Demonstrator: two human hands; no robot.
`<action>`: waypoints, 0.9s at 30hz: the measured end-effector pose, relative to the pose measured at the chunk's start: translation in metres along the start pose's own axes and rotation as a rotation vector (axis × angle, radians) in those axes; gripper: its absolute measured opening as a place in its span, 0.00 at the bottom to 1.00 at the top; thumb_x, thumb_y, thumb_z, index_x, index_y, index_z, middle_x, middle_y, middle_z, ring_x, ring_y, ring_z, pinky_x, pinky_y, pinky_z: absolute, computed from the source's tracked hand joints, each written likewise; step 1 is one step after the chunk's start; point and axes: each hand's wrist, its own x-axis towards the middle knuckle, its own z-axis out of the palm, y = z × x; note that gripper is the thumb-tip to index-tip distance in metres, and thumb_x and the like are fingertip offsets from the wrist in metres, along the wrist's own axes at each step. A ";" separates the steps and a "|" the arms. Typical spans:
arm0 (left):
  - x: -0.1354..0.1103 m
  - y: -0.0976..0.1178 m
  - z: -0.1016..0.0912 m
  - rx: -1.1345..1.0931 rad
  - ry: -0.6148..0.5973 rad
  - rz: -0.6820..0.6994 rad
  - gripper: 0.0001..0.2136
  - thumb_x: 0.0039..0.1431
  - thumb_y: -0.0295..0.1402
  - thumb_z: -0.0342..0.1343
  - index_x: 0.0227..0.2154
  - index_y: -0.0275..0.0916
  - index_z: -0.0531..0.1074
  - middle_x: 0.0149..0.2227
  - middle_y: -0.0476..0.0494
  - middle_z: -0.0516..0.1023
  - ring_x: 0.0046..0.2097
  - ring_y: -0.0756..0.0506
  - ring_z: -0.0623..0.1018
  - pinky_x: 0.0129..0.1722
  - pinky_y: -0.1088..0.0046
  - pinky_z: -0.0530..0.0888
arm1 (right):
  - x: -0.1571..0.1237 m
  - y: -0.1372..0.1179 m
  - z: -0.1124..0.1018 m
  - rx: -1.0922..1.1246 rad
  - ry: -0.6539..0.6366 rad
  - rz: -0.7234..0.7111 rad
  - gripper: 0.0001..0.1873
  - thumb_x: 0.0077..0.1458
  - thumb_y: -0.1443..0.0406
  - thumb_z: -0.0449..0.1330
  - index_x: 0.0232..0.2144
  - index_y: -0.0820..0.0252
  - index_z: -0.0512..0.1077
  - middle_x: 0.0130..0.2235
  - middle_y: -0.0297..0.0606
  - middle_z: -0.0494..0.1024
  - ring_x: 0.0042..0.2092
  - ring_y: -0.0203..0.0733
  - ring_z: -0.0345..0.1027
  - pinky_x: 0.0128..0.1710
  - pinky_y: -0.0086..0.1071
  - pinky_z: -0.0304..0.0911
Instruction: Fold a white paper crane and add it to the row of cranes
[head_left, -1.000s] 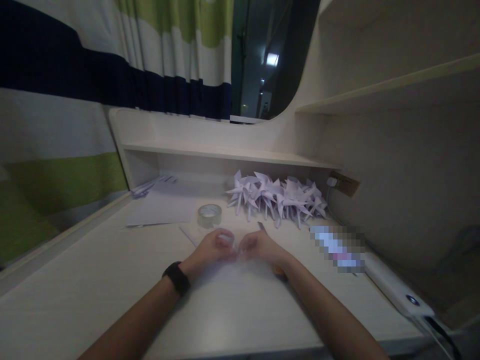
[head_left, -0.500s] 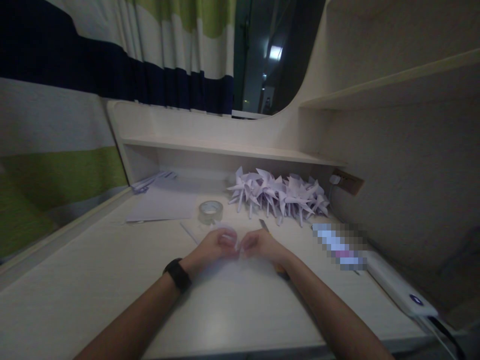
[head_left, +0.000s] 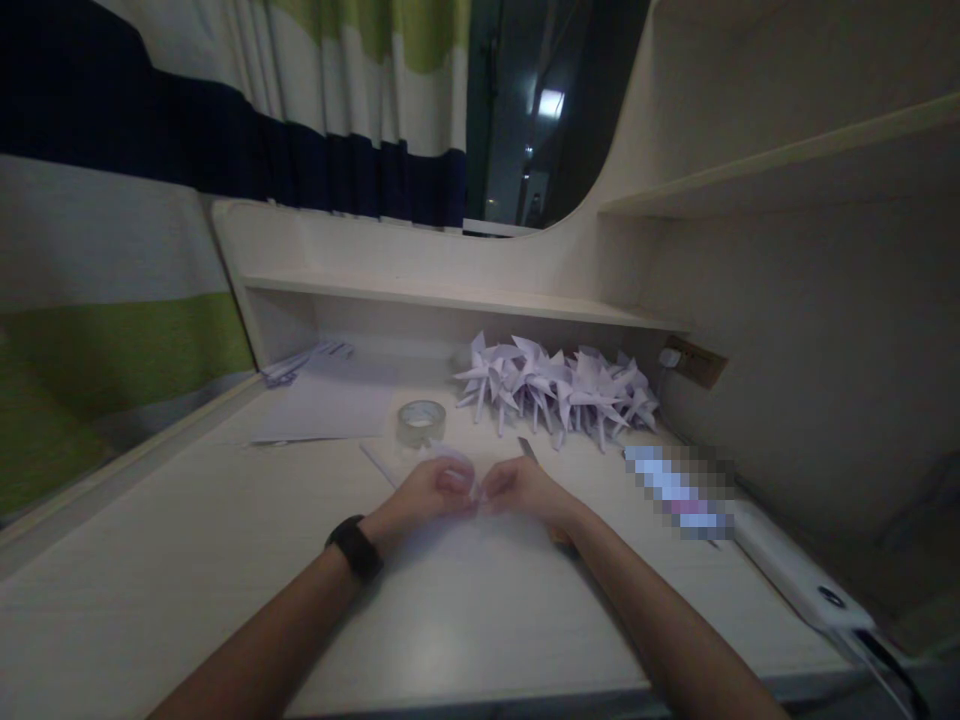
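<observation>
My left hand (head_left: 429, 495) and my right hand (head_left: 521, 490) meet at the middle of the pale desk (head_left: 225, 560), fingers curled and pinched together on a small piece of pale folded paper (head_left: 459, 468) held between them. A black band sits on my left wrist (head_left: 354, 548). A roll of clear tape (head_left: 421, 422) stands just beyond my left hand. A heap of folded pale paper pinwheels (head_left: 559, 390) lies at the back of the desk, beyond my right hand.
Flat paper sheets (head_left: 330, 405) lie at the back left under a low shelf (head_left: 450, 295). A thin blade-like tool (head_left: 528, 449) pokes out behind my right hand. A white power strip (head_left: 795, 580) runs along the right edge. Striped curtains (head_left: 150, 200) hang on the left.
Both hands stay pinched together on the paper, shifting only slightly; the view has tilted a little.
</observation>
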 end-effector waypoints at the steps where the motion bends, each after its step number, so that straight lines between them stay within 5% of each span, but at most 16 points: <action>1: 0.000 0.000 0.000 0.000 0.001 0.004 0.20 0.39 0.30 0.67 0.37 0.35 0.70 0.30 0.44 0.78 0.31 0.44 0.79 0.33 0.65 0.74 | 0.000 0.000 0.000 0.003 -0.002 -0.002 0.22 0.27 0.58 0.74 0.26 0.64 0.75 0.26 0.35 0.78 0.27 0.36 0.69 0.29 0.29 0.64; 20: -0.002 0.006 0.004 -0.010 -0.028 -0.024 0.17 0.37 0.28 0.66 0.33 0.35 0.71 0.29 0.45 0.77 0.32 0.45 0.78 0.36 0.64 0.74 | -0.001 0.000 0.001 -0.009 -0.007 0.004 0.22 0.27 0.57 0.74 0.25 0.64 0.75 0.26 0.36 0.78 0.28 0.37 0.70 0.30 0.29 0.64; 27: -0.002 0.008 0.006 0.098 0.049 0.043 0.16 0.37 0.26 0.64 0.32 0.37 0.67 0.26 0.48 0.76 0.29 0.46 0.77 0.31 0.69 0.71 | -0.003 -0.006 0.007 -0.188 0.009 -0.047 0.23 0.29 0.64 0.74 0.33 0.62 0.76 0.25 0.31 0.75 0.27 0.34 0.67 0.27 0.26 0.60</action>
